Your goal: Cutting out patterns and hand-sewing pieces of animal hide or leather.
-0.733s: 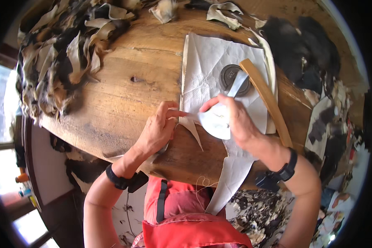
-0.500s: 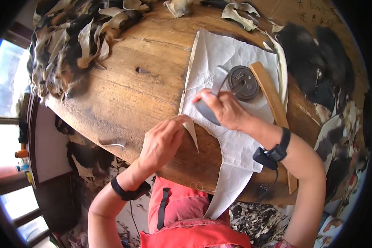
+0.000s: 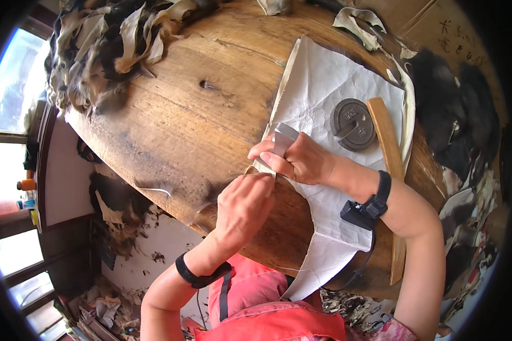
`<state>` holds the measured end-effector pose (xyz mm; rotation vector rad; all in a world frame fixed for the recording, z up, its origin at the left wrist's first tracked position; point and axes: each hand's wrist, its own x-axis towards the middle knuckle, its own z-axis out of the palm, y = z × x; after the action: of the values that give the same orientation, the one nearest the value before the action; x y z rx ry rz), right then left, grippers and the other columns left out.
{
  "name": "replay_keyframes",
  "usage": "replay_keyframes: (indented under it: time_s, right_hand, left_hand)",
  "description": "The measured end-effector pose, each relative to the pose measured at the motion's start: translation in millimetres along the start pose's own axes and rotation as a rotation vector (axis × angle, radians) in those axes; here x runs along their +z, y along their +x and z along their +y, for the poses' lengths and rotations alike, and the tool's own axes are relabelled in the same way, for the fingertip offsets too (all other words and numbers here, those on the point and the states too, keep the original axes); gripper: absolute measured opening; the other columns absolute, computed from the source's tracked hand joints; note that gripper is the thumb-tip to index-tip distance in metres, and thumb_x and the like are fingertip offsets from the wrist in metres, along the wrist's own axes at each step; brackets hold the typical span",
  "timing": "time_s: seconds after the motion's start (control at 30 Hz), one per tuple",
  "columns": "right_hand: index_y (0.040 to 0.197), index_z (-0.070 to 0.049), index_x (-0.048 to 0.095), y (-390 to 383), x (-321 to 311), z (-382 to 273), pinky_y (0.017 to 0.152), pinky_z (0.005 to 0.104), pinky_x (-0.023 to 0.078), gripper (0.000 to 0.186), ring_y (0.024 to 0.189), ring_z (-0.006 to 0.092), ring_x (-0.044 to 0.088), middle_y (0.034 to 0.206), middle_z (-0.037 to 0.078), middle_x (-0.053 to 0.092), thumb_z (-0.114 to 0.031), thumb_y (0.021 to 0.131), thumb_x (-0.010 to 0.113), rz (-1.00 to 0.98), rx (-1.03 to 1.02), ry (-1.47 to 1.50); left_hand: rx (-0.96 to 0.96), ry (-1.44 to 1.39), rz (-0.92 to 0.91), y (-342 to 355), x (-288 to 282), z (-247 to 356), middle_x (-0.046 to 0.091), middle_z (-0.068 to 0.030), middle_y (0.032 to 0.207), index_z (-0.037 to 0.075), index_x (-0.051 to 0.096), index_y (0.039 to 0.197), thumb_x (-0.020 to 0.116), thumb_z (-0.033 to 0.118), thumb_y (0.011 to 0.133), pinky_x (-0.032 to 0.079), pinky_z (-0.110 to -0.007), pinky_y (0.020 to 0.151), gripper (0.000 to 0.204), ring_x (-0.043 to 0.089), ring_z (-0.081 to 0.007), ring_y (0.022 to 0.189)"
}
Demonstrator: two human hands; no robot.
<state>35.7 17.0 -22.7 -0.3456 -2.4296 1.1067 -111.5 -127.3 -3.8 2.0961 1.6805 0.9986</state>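
Observation:
A large pale hide sheet point(image 3: 330, 96) lies on the round wooden table point(image 3: 170, 119). My right hand point(image 3: 298, 162) grips a small grey blade tool point(image 3: 281, 139) at the sheet's left edge. My left hand point(image 3: 244, 207) sits just below it, fingers pinched on a thin pale strip point(image 3: 255, 169) at that same edge. The two hands touch. Both wrists wear black bands.
A round dark metal weight point(image 3: 352, 124) and a long wooden ruler point(image 3: 389, 165) rest on the sheet. A heap of fur scraps point(image 3: 108, 51) covers the table's far left. Dark fur pieces point(image 3: 455, 108) lie at the right. Scraps litter the floor point(image 3: 136, 250).
My right hand has come back from the sheet's middle to its left edge. My left hand has shifted right to meet it, and the curled strip is now hidden between them.

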Motion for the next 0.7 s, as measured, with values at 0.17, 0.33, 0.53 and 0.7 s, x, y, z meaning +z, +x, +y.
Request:
replay_keyframes:
  time_s: [0.17,0.33,0.53,0.7]
  right_hand:
    - [0.100,0.000,0.065,-0.2,-4.6,-3.9,0.076,0.0441,0.053,0.034,0.084,0.0385,0.067,0.088,0.019,0.069,-0.029,0.099,0.046,-0.033,-0.079,-0.028]
    - [0.096,-0.002,0.066,15.6,-1.4,-7.0,0.074,0.0439,0.052,0.035,0.082,0.0384,0.067,0.084,0.020,0.068,-0.032,0.099,0.047,-0.083,0.144,0.110]
    - [0.104,-0.005,0.061,9.2,9.6,9.7,0.074,0.0403,0.056,0.027,0.086,0.0344,0.069,0.099,0.014,0.070,-0.025,0.102,0.043,-0.087,-0.030,-0.117]
    - [0.095,-0.008,0.070,10.7,22.9,4.8,0.070,0.0446,0.054,0.032,0.078,0.0380,0.067,0.084,0.020,0.069,-0.034,0.098,0.051,0.118,0.045,0.014]
  left_hand:
    - [-0.573,-0.420,0.113,-1.4,0.9,1.4,0.068,-0.0057,0.078,0.000,0.067,0.102,0.066,-0.001,0.087,0.051,-0.026,0.065,0.015,0.063,-0.0090,0.070]
    - [-0.531,-0.632,0.049,-12.2,1.1,-16.1,0.065,-0.0012,0.076,0.001,0.069,0.105,0.061,-0.002,0.093,0.047,-0.021,0.063,0.015,0.058,-0.0042,0.070]
    - [-0.611,-1.001,-0.020,-9.1,-19.9,-23.3,0.071,-0.0063,0.098,-0.003,0.071,0.106,0.062,0.002,0.096,0.049,-0.025,0.083,0.014,0.063,-0.0085,0.093]
    - [-0.717,-1.332,0.184,-14.5,-28.0,-36.5,0.071,-0.0070,0.098,0.004,0.067,0.100,0.061,0.011,0.099,0.049,-0.034,0.095,0.010,0.066,-0.0183,0.101]
